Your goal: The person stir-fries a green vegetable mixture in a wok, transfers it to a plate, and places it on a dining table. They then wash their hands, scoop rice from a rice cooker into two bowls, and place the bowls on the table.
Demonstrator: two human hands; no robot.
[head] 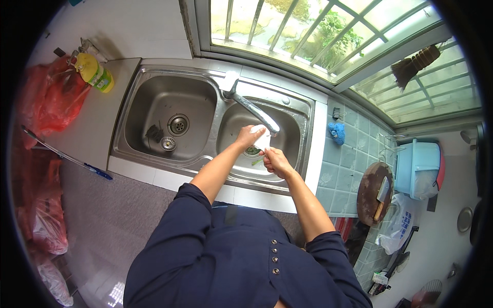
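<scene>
Over the right basin (pixel 285 154) of a steel double sink, both hands hold a small white utensil (pixel 263 139) that looks like a soup spoon. My left hand (pixel 248 138) grips its wide end, thumb on top. The narrow end sits in the fingers of my right hand (pixel 277 161). Just above them is the spout of the chrome faucet (pixel 257 111); I cannot tell whether water runs. Below, green scraps (pixel 252 151) lie in the drain, partly hidden by the hands, and a green vegetable piece (pixel 257 162) rests on the basin floor.
The left basin (pixel 154 96) holds a drain strainer (pixel 168 143) and a dark scouring pad (pixel 155 133). At left stand a yellow detergent bottle (pixel 94 73) and red plastic bags (pixel 57 96). Rightward are a blue cloth (pixel 336 133), a round chopping board (pixel 368 188) and a cleaver (pixel 382 192).
</scene>
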